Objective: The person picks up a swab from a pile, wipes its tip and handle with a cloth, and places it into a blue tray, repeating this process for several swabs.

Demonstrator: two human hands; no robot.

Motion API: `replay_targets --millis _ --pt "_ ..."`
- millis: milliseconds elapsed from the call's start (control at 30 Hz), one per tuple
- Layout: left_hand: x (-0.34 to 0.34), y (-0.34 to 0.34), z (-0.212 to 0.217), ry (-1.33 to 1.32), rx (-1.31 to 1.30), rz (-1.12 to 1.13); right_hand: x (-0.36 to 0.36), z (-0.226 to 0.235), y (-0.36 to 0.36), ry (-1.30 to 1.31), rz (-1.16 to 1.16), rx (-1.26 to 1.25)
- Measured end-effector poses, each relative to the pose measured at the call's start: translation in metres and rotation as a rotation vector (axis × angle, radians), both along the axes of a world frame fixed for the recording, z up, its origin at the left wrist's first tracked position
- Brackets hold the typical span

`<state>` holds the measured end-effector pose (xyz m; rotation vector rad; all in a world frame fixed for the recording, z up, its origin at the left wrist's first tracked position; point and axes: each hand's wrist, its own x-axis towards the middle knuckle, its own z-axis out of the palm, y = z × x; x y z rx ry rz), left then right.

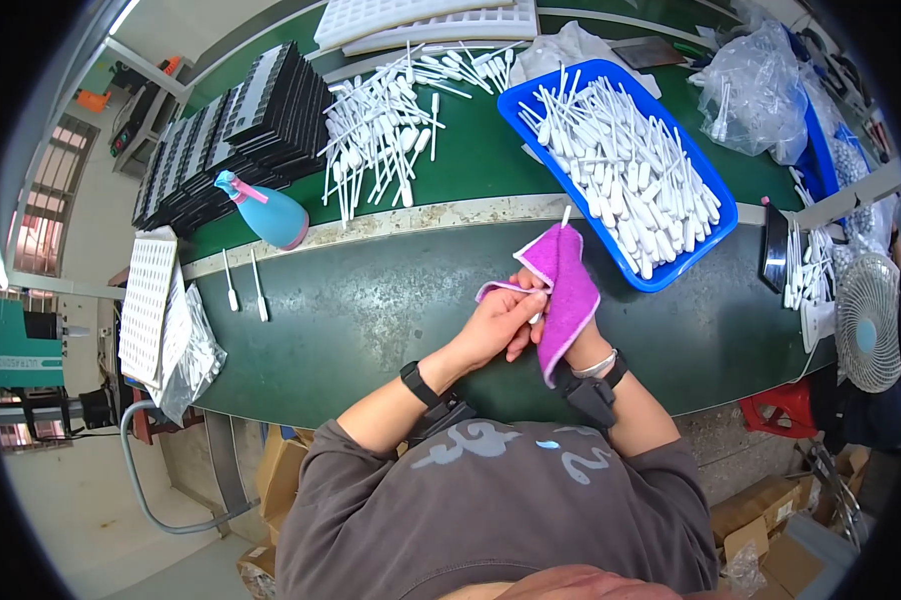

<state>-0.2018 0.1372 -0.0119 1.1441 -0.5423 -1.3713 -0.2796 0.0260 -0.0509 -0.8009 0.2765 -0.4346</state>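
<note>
My two hands meet over the front of the green table, close to my body. My right hand is mostly hidden behind a purple cloth with a pale edge and is closed on it. The thin tip of a white plastic stick pokes out above the cloth. My left hand is closed at the cloth's left side, its thumb and fingers pinching a white end that appears to belong to the same stick. Beyond the cloth, a blue tray is heaped with similar white sticks.
Loose white sticks are piled at the back; two more lie at the left. Black slotted trays stand stacked beside a blue spray bottle. To the right are a black tablet-like object, a small fan and plastic bags.
</note>
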Motion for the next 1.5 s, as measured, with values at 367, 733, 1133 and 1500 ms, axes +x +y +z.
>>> replay_targets --millis 367,733,1133,1500 --pt "0.062 -0.012 0.033 -0.584 0.037 0.561 0.011 0.014 0.010 0.057 0.279 0.014" --pt "0.087 -0.009 0.026 -0.258 -0.122 0.929 0.009 -0.022 -0.004 -0.099 0.654 0.528" --pt "0.045 -0.004 0.037 -0.685 -0.345 0.861 0.002 0.009 -0.013 -0.216 0.435 0.751" --pt "0.150 -0.152 0.053 -0.473 -0.323 0.733 0.003 0.032 -0.003 0.114 0.382 0.543"
